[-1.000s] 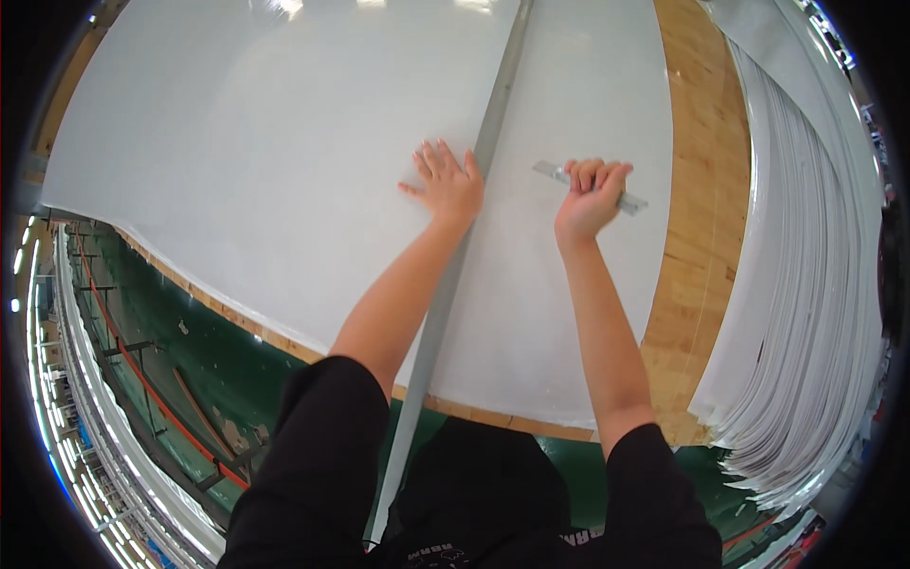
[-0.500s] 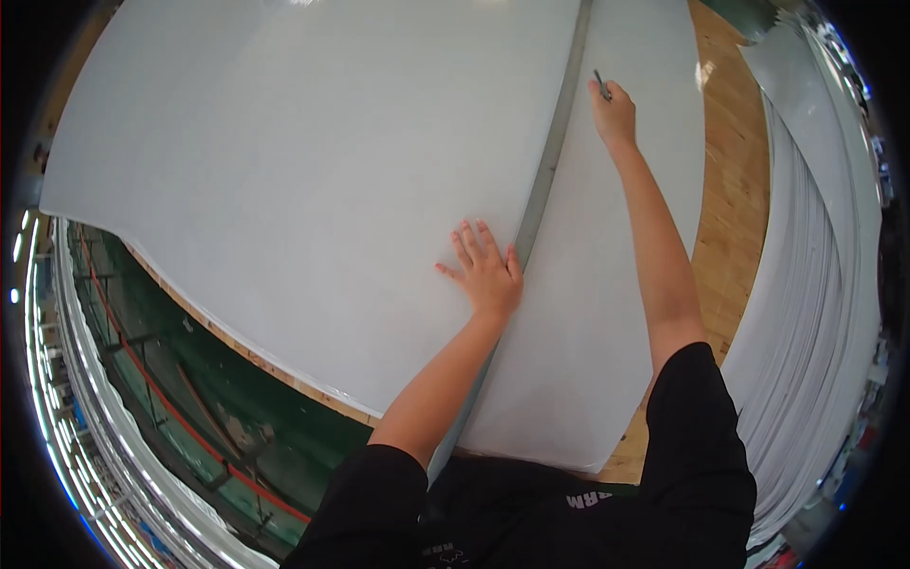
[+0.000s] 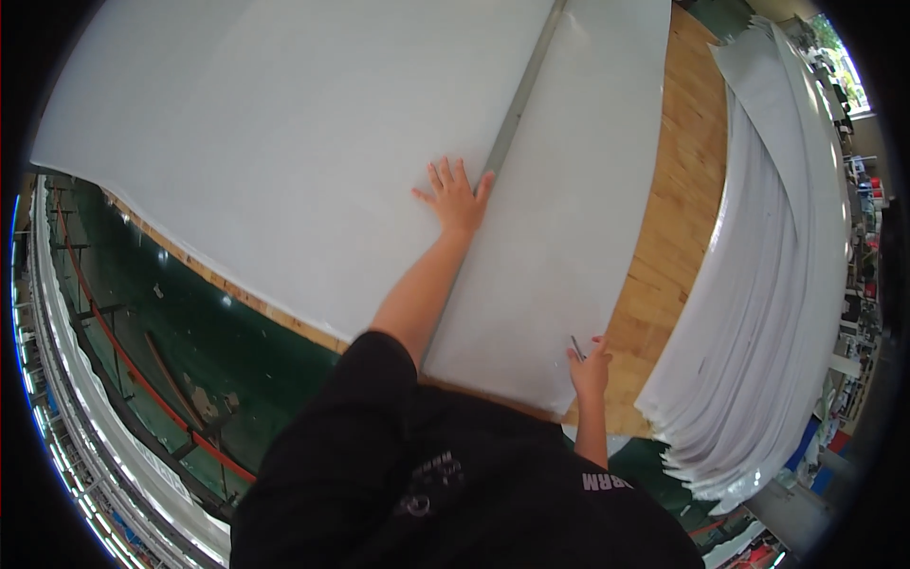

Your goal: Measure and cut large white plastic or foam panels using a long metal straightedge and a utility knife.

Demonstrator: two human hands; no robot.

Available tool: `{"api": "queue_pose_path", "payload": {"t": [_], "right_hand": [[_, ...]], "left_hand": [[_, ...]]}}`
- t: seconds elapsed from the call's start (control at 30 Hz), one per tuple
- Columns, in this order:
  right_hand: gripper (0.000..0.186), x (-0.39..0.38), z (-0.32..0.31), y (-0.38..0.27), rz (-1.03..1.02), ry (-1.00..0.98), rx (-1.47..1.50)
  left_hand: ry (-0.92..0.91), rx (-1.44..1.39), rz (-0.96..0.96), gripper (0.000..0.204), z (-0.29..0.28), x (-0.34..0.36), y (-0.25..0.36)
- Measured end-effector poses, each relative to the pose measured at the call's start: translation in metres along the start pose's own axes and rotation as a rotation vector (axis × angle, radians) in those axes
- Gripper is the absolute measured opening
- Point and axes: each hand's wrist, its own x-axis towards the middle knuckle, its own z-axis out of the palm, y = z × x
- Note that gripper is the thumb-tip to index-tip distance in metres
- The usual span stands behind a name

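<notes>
A large white sheet lies over a wooden table, and a long grey metal straightedge runs lengthwise across it. My left hand is spread flat on the sheet along the straightedge's left side, its thumb resting on the metal. Down near the sheet's lower right corner, my right hand is closed around a slim metallic pen-like tool, whose exact kind I cannot make out. That hand is to the right of the straightedge, apart from it.
Bare wooden tabletop shows along the sheet's right edge. Beyond it stands a thick stack of white sheets with ragged near ends. To the left, below the table edge, a green floor and a red-orange rail are visible.
My right hand has come from far up the sheet down to its near right corner, still holding the tool. The left hand stays spread by the straightedge while the view has shifted.
</notes>
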Motion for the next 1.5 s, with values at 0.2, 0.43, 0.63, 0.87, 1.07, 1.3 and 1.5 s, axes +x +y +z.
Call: {"api": "queue_pose_path", "payload": {"t": [0.2,0.43,0.63,0.87,1.07,1.3,1.5], "right_hand": [[0.052,-0.074,0.015,0.015,-0.651,-0.312,0.022],[0.046,-0.109,0.054,-0.011,-1.198,-0.193,0.032],[0.044,-0.123,0.084,-0.066,-1.368,-0.098,0.008],[0.019,-0.125,0.103,-0.096,-1.676,0.117,-0.234],[0.014,-0.118,0.108,-0.102,-1.658,0.099,-0.231],[0.015,-0.091,0.090,-0.123,-1.447,-0.339,-0.032],[0.023,-0.076,0.084,-0.139,-1.289,-0.544,-0.052]], "left_hand": [[0.067,-0.127,0.310,0.061,-0.009,-0.082,-0.057],[0.105,-0.023,0.218,0.050,-0.056,-0.269,-0.147],[0.137,0.127,-0.001,0.038,-0.073,-0.304,-0.153],[0.192,0.081,0.014,0.033,-0.082,-0.300,-0.161],[0.166,0.010,0.045,0.035,-0.092,-0.295,-0.171],[0.091,-0.019,0.140,0.067,-0.100,-0.300,-0.173],[0.047,-0.003,0.337,0.049,-0.106,-0.307,-0.171]]}}
